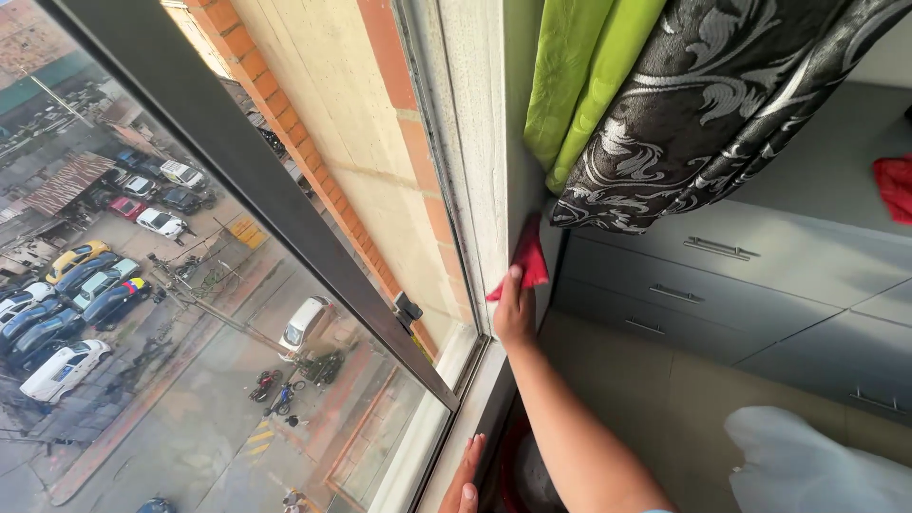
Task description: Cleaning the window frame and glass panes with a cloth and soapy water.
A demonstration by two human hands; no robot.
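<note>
Two hands show at an open window high above a street. The right hand [514, 309] grips a red cloth [525, 256] and presses it against the white window frame [489, 190], just below the hanging green curtain [579, 76] and the black patterned curtain [712, 114]. The left hand [465, 484] lies flat and released on the sill [446, 446] at the bottom edge, though part of it seems cut off. Grey drawers [741, 275] stand to the right, near the curtains.
</note>
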